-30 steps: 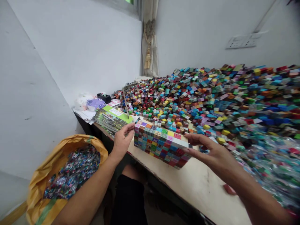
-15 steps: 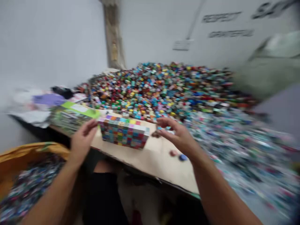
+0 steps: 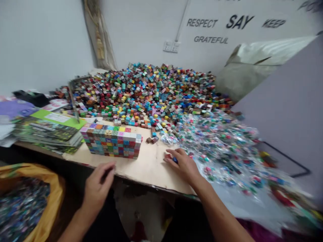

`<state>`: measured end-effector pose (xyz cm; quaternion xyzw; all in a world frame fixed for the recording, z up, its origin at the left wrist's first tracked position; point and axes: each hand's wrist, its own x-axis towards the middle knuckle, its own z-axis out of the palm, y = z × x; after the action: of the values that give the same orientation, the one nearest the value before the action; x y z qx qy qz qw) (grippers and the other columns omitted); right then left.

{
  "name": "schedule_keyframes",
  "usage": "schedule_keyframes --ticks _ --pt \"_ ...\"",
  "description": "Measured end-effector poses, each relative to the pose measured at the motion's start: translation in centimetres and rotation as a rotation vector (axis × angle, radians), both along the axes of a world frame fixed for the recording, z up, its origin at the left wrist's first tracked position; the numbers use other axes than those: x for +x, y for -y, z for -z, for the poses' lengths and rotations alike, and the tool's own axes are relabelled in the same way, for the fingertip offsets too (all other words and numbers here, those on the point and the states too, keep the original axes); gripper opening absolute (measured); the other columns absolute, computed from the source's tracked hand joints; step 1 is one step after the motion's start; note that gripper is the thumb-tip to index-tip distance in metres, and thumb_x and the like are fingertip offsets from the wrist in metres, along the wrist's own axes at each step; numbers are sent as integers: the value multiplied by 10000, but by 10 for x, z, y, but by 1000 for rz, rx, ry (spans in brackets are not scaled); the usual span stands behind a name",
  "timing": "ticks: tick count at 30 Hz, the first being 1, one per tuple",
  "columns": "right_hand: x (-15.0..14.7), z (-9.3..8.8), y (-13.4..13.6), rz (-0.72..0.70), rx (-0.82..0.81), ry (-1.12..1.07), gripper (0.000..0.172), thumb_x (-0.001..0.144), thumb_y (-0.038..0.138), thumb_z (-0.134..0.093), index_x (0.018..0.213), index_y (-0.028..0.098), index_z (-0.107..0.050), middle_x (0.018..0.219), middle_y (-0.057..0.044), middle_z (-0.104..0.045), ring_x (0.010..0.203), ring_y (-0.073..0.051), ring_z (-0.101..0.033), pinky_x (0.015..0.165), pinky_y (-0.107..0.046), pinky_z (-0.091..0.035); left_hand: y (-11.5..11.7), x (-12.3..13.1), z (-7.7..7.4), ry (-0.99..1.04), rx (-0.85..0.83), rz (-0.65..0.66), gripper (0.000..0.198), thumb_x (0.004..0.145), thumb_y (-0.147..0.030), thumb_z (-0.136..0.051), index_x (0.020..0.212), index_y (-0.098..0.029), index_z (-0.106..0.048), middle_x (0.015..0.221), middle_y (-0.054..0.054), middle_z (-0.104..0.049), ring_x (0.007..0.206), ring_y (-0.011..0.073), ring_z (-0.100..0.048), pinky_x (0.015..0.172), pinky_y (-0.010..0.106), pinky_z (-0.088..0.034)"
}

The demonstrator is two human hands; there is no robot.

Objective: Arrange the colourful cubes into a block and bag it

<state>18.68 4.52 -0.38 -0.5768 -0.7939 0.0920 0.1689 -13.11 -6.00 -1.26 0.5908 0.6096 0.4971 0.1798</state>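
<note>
A block wall of small multicoloured printed cubes (image 3: 111,143) stands on the pale board (image 3: 148,171). Just in front of it, over the board's front edge, my left hand (image 3: 99,183) is bent with a gap between thumb and fingers and holds nothing. To the right, my right hand (image 3: 183,164) has come down on the board, its thumb and fingers apart around a small red piece (image 3: 168,156) and a small blue piece (image 3: 175,160). The fingers partly cover both pieces, and no firm grip shows. A few loose brown cubes (image 3: 152,139) lie beyond that hand.
A large heap of coloured cubes (image 3: 151,90) fills the back. Many clear-wrapped pieces (image 3: 222,144) spread along the right. Printed booklets (image 3: 47,129) are stacked at left. Below them stands a yellow sack (image 3: 59,188) of small pieces. A purple-grey panel (image 3: 285,111) slants at right.
My view has swung to the right. My right hand has moved from beside the cube wall to the red and blue pieces. My left hand has drawn back from the wall's left end.
</note>
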Motion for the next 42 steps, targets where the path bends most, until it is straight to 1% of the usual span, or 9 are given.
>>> schedule_keyframes --ticks 3,11,16,21,26,28,31,37,42 --pt "-6 6 -5 -34 44 -29 356 901 424 -411 1013 215 -677 952 -83 -573 785 -210 -593 678 -316 -467 2 13 4 -23 21 89 204 869 -271 -525 1012 -203 -654 953 62 -675 885 186 -642 792 283 -520" --pt "-2 12 -5 -129 -12 -173 357 858 462 -438 954 241 -701 937 -86 -612 858 -250 -582 753 -394 -464 7 20 10 -11 19 92 198 870 -216 -514 1006 -214 -658 923 48 -681 852 172 -646 765 263 -523" --pt "-39 -30 -2 -120 -21 -473 352 826 415 -532 1113 215 -570 1009 -72 -607 870 -220 -585 736 -354 -465 7 20 10 -11 23 112 198 877 -217 -510 1006 -214 -659 922 53 -682 854 175 -646 769 269 -525" --pt "-88 -83 -9 -328 69 -621 346 826 361 -581 1141 227 -528 1111 -79 -570 985 -215 -553 807 -340 -455 10 17 12 -13 1 117 213 893 -227 -489 1034 -211 -648 941 65 -673 868 178 -643 778 285 -533" --pt "-107 -89 -24 -417 -110 -676 411 822 350 -595 1208 238 -508 1228 -81 -541 1090 -231 -524 842 -355 -465 15 13 11 -52 19 107 218 894 -235 -481 1031 -210 -649 912 72 -675 840 179 -650 724 273 -552" --pt "-106 -85 -26 -441 -165 -692 449 820 350 -602 1244 253 -490 1279 -77 -514 1149 -239 -496 868 -366 -459 15 10 1 -96 56 125 225 893 -220 -476 1041 -209 -646 917 76 -679 837 176 -654 714 262 -551" --pt "-102 -82 -24 -433 -197 -729 486 821 375 -615 1276 279 -474 1320 -67 -488 1189 -244 -468 891 -382 -448 4 4 -32 -253 184 143 248 875 -202 -497 1076 -225 -641 947 76 -690 869 184 -652 757 277 -535" --pt "-100 -70 -17 -256 -164 -873 453 776 441 -653 1162 232 -539 1138 -81 -604 1066 -244 -538 868 -394 -434 -61 -2 -110 -603 262 204 477 775 -355 -659 1227 -232 -567 1237 93 -602 1165 297 -515 1015 457 -357" --pt "-105 -67 -17 -235 -183 -922 444 756 472 -666 1107 211 -589 1140 -84 -601 963 -226 -555 839 -383 -457 -109 7 -124 -725 131 344 534 626 -457 -771 1084 -214 -642 1107 111 -646 1151 353 -491 993 472 -331"
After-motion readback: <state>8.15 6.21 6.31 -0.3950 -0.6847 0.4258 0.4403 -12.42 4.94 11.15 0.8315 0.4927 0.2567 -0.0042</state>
